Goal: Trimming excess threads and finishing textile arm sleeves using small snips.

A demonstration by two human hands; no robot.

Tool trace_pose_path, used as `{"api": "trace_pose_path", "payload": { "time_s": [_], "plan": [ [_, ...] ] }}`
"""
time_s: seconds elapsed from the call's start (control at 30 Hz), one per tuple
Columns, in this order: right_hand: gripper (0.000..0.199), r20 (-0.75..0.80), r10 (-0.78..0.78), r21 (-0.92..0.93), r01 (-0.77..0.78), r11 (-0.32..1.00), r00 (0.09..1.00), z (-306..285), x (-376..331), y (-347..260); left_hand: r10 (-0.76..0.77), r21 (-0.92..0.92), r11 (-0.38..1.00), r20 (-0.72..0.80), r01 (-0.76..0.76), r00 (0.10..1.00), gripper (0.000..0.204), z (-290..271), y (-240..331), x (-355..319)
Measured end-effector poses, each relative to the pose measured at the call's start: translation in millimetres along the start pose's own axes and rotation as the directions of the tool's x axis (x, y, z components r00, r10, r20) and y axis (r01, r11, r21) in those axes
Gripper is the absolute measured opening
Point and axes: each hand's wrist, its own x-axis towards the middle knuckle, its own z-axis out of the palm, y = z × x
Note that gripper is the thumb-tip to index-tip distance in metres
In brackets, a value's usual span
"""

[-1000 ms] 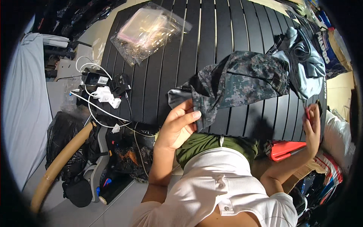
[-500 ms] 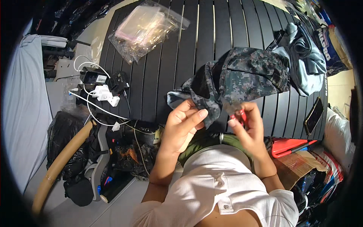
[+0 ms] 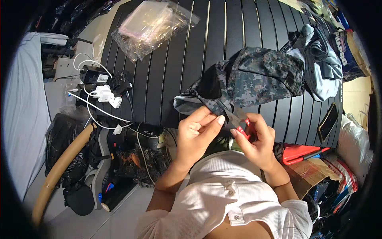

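Observation:
A digital-camouflage cloth piece [image 3: 264,77], sewn and partly folded, lies across the near side of the slatted table. Its lower edge is pinched between the thumb and fingers of my left hand [image 3: 199,133]. My right hand [image 3: 258,141] is closed around small red-handled scissors [image 3: 243,133]. Their metal blades are spread and point up and left, at the cloth edge just beside my left thumb. Whether the blades touch the cloth I cannot tell. Part of the scissors' handle is hidden by my right fingers.
Grey-blue cloth [image 3: 318,67] is bunched beyond the camouflage piece on the black table [image 3: 175,63]. A clear plastic bag [image 3: 147,24] lies at the far left. Chargers with white cables [image 3: 104,93] sit at the left edge, a phone [image 3: 328,121] at the right edge.
My right hand has turned the scissors, and their blades now reach the cloth edge next to my left fingers. My left hand keeps its pinch, its fingers slightly shifted.

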Motion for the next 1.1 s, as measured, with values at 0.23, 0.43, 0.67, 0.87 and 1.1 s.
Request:
{"api": "trace_pose_path", "payload": {
  "time_s": [0.23, 0.43, 0.67, 0.87, 1.1],
  "plan": [
    [0.026, -0.018, -0.011, -0.051, 0.01, 0.999, 1.0, 0.2, 1.7, -4.7, 0.063, 0.079, 0.995, -0.005, -0.062, 0.998, 0.028, 3.9, 2.8, -1.9],
    [0.026, -0.02, -0.006, -0.027, 0.005, 1.0, 1.0, 1.3, 3.9, -8.3, 0.063, 0.121, 0.991, -0.006, -0.062, 0.998, 0.028, 6.6, 1.8, -5.0],
    [0.018, -0.137, 0.129, 0.213, -0.098, 0.972, 0.982, -4.0, 2.9, -0.5, 0.07, 0.084, 0.994, -0.028, -0.067, 0.997, 0.025, 2.2, 0.2, -2.7],
    [0.023, 0.019, 0.001, -0.028, -0.001, 1.0, 1.0, -10.2, 3.7, -6.1, 0.01, 0.085, 0.996, -0.032, -0.007, 0.999, 0.03, -0.1, 0.7, -2.2],
    [0.028, 0.054, -0.067, -0.15, 0.074, 0.986, 0.996, -3.2, 7.4, -5.7, 0.048, -0.003, 0.999, 0.017, -0.048, 0.999, 0.023, 1.3, 1.7, -2.9]
  ]
}}
